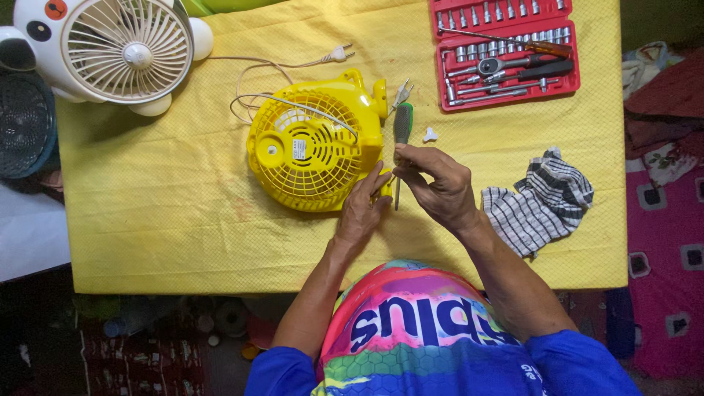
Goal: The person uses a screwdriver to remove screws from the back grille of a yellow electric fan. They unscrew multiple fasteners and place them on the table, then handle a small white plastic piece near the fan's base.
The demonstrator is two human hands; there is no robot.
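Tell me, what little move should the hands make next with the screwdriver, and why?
Probably lower the screwdriver tip toward the yellow fan's edge. The right hand holds the tool upright beside the fan with its tip close to the rim, and the left hand already steadies the fan's casing. Whether a screw sits there cannot be seen.

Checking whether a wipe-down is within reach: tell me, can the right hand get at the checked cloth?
Probably yes. The checked cloth lies just beside the right hand on the table with nothing between, though that hand holds a screwdriver.
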